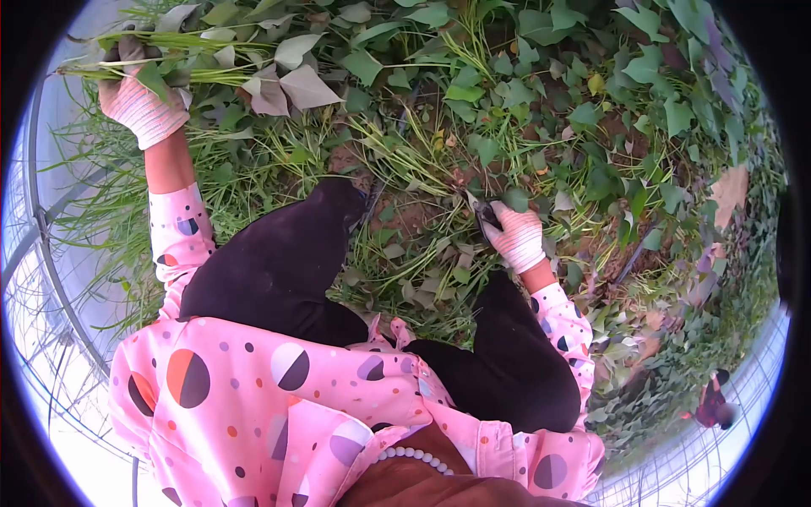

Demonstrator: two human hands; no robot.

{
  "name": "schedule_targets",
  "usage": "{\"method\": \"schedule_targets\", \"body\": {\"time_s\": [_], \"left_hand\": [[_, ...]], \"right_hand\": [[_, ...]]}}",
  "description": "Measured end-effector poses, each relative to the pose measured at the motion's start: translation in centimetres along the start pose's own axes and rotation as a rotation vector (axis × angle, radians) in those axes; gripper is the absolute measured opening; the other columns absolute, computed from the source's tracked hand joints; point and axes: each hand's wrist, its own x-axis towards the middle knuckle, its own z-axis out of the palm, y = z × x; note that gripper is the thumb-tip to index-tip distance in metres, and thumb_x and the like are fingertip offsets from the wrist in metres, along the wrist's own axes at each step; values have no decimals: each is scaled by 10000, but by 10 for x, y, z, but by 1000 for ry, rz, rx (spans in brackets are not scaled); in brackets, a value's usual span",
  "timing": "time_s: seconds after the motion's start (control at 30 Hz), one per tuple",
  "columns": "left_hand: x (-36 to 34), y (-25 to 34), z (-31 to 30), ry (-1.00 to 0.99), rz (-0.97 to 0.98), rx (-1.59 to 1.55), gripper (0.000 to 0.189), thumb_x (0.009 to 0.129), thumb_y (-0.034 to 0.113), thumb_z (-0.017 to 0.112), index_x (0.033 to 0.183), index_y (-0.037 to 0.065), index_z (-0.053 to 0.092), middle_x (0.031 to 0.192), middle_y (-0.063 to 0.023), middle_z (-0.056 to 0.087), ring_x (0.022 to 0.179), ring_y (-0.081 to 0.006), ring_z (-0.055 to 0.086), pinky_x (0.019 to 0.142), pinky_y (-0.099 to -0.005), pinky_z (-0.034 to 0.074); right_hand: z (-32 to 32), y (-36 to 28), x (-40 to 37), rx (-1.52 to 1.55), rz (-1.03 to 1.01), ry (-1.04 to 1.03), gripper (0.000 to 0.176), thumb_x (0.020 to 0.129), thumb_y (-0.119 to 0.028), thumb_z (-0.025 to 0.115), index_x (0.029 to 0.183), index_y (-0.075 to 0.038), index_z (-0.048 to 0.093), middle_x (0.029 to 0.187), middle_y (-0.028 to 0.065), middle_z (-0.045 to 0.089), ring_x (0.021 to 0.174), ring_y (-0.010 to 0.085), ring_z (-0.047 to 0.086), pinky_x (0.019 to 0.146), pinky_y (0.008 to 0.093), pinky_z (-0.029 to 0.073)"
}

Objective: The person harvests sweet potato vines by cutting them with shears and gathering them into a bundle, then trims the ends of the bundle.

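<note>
The left hand [135,101] grips a vine bundle [211,72], held off the ground [407,216]. The right hand [517,238] clasps a dark tool [486,216], low beside the stems [405,160].

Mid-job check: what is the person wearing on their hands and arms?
The left hand and right hand wear pale knit gloves with fine pink stripes and ribbed cuffs. The long pink fabric sleeves carry small dots and larger two-tone circles in grey, black, lilac and orange.
</note>
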Motion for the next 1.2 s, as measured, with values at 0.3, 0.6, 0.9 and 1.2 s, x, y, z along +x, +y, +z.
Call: {"method": "schedule_targets", "body": {"time_s": [0.3, 0.6, 0.9, 1.2], "left_hand": [[-69, -4, 46, -432, -327, -10, 340, 894, 177, 672, 1171, 15, 561, 870, -13, 626, 687, -49, 524, 588, -210, 436], [-86, -8, 67, -725, -301, 301, 313, 860, 193, 705, 1091, -3, 628, 888, 18, 628, 740, -37, 510, 660, -199, 423], [-157, -59, 117, -1601, -171, 752, 265, 816, 118, 630, 1058, 8, 630, 874, -121, 667, 781, -233, 635, 692, -335, 529], [-268, -107, 68, -2297, 20, 881, 606, 737, 78, 588, 1334, 117, 496, 964, -194, 664, 871, -371, 648, 733, -435, 520]], "right_hand": [[-24, 8, 107, 490, 286, 399, 357, 825, -401, 633, 980, -81, 668, 891, 161, 673, 816, 355, 642, 738, 428, 506], [47, 78, 129, -67, 263, -319, 411, 854, -434, 558, 1027, -77, 664, 958, 156, 680, 896, 316, 665, 801, 425, 517], [30, 72, 78, -41, 121, -269, 321, 848, -364, 594, 941, -62, 646, 890, 197, 658, 841, 371, 634, 735, 421, 506], [23, 71, 145, -140, 348, -31, 431, 833, -477, 582, 869, -53, 654, 841, 193, 678, 782, 373, 650, 723, 447, 507]]}}
